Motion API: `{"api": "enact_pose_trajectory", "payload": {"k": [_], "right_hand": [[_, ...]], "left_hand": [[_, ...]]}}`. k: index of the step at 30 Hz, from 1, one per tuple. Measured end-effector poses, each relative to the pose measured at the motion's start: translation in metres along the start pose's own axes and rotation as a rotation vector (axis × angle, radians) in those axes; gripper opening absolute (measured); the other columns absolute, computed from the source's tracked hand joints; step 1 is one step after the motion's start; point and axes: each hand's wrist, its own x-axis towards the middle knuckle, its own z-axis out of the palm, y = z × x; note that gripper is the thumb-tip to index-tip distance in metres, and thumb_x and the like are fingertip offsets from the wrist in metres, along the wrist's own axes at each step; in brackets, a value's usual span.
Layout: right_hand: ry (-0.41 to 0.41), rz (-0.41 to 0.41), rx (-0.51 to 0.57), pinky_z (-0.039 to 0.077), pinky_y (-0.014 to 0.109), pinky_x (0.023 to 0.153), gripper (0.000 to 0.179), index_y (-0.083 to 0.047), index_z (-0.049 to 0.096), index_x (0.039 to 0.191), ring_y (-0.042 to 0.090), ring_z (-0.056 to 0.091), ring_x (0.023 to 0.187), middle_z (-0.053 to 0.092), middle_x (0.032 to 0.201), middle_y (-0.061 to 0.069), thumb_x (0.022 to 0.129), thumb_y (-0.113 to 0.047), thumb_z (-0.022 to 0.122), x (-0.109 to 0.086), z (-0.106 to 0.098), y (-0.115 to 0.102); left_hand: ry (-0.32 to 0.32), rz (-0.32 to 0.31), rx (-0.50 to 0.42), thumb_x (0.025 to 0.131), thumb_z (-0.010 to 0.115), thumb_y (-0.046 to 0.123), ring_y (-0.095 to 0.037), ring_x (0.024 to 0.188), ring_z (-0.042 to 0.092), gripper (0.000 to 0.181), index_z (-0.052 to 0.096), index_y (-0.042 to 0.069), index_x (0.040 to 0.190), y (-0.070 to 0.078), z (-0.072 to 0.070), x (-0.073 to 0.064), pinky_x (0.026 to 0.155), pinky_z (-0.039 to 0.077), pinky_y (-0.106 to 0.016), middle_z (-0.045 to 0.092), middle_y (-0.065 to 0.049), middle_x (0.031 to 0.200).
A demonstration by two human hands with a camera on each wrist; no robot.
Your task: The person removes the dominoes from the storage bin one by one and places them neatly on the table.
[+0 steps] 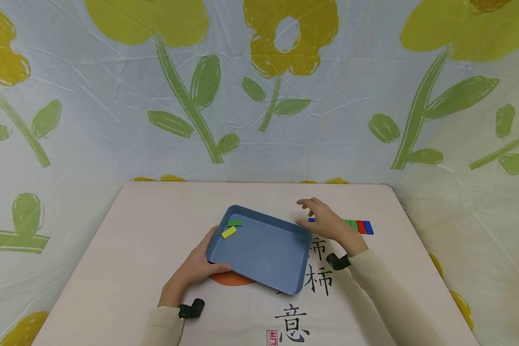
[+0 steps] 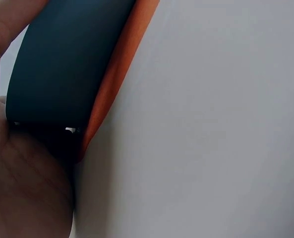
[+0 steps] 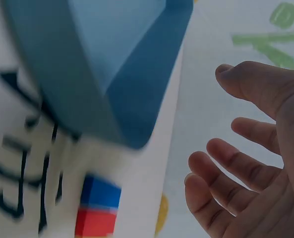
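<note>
A shallow blue rectangular tray [image 1: 264, 250] sits at an angle over the middle of the table. Inside its far left corner lie a small green tile [image 1: 235, 223] and a small yellow tile [image 1: 229, 232]. My left hand [image 1: 199, 262] grips the tray's left end, thumb along the near rim; the left wrist view shows the palm against the tray's side [image 2: 67, 64]. Beside the far right corner, my right hand [image 1: 324, 222] holds nothing, its fingers loosely bent; the right wrist view shows them apart from the tray [image 3: 142, 99].
A row of coloured tiles [image 1: 361, 227], green, red and blue among them, lies behind the right hand, which partly hides it. The pale table cover bears black written characters [image 1: 292, 324], a red seal print [image 1: 272, 337] and an orange shape [image 1: 231, 279] partly under the tray.
</note>
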Motion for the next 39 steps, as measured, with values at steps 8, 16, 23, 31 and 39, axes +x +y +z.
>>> {"api": "enact_pose_trajectory", "payload": {"k": [8,16,23,31,39], "right_hand": [[-0.03,-0.058,0.057,0.056,0.041,0.083,0.059,-0.005,0.053,0.146,0.028,0.063,0.102,0.059,0.132,0.019,0.097,-0.029,0.073,0.019,0.038,-0.035],[-0.094,-0.114,0.109,0.057,0.039,0.087,0.058,-0.003,0.055,0.145,0.029,0.063,0.104,0.06,0.132,0.019,0.096,-0.028,0.073,0.036,0.072,-0.057],[-0.127,-0.155,0.067,0.056,0.037,0.087,0.054,-0.002,0.059,0.14,0.021,0.061,0.101,0.062,0.128,0.015,0.095,-0.029,0.074,0.05,0.098,-0.068],[-0.179,-0.142,0.042,0.054,0.033,0.089,0.051,-0.005,0.062,0.139,0.017,0.058,0.101,0.061,0.127,0.011,0.097,-0.032,0.072,0.064,0.114,-0.089],[-0.208,-0.086,-0.02,0.054,0.035,0.099,0.052,-0.009,0.063,0.14,0.018,0.059,0.113,0.058,0.134,0.01,0.097,-0.037,0.071,0.072,0.123,-0.103]], "left_hand": [[-0.006,-0.003,0.002,0.075,0.088,0.053,-0.039,0.151,0.034,0.12,0.012,0.033,0.166,0.001,-0.002,-0.001,0.117,0.034,-0.066,0.027,-0.011,0.17],[-0.005,-0.009,-0.001,0.075,0.088,0.055,-0.04,0.151,0.034,0.121,0.011,0.033,0.166,-0.001,-0.001,-0.001,0.117,0.033,-0.066,0.026,-0.011,0.17],[0.001,0.005,0.002,0.075,0.088,0.054,-0.04,0.15,0.035,0.122,0.011,0.031,0.167,-0.004,-0.001,-0.001,0.116,0.034,-0.065,0.027,-0.012,0.169],[0.003,0.011,-0.019,0.075,0.088,0.053,-0.041,0.15,0.035,0.122,0.011,0.03,0.167,-0.003,-0.001,-0.001,0.116,0.033,-0.066,0.027,-0.012,0.169],[-0.004,0.023,-0.019,0.077,0.087,0.053,-0.04,0.151,0.035,0.12,0.011,0.03,0.167,-0.004,0.0,0.002,0.116,0.033,-0.065,0.027,-0.011,0.169]]}}
